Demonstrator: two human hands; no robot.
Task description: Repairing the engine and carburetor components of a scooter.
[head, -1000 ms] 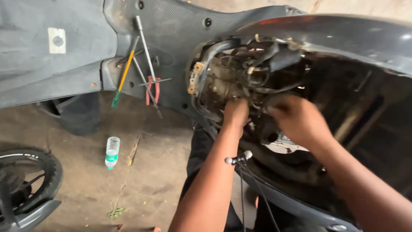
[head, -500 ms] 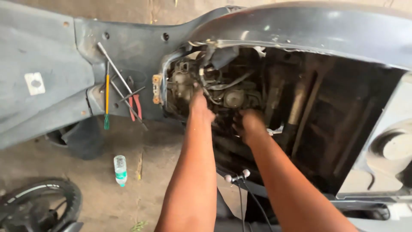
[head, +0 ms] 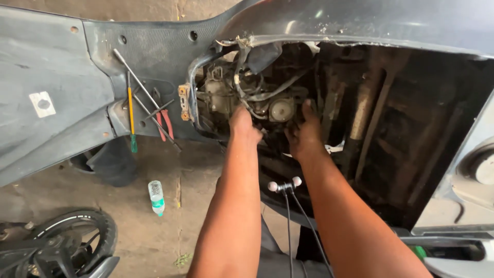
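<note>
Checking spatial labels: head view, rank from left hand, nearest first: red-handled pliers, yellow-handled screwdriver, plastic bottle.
From the left hand:
1. red-handled pliers, to its left on the scooter panel.
2. yellow-handled screwdriver, further left on the panel.
3. plastic bottle, lower left on the floor.

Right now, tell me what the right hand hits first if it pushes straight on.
Probably the round grey engine part just past the right hand; its fingers already reach beside it. Depth is unclear.
</note>
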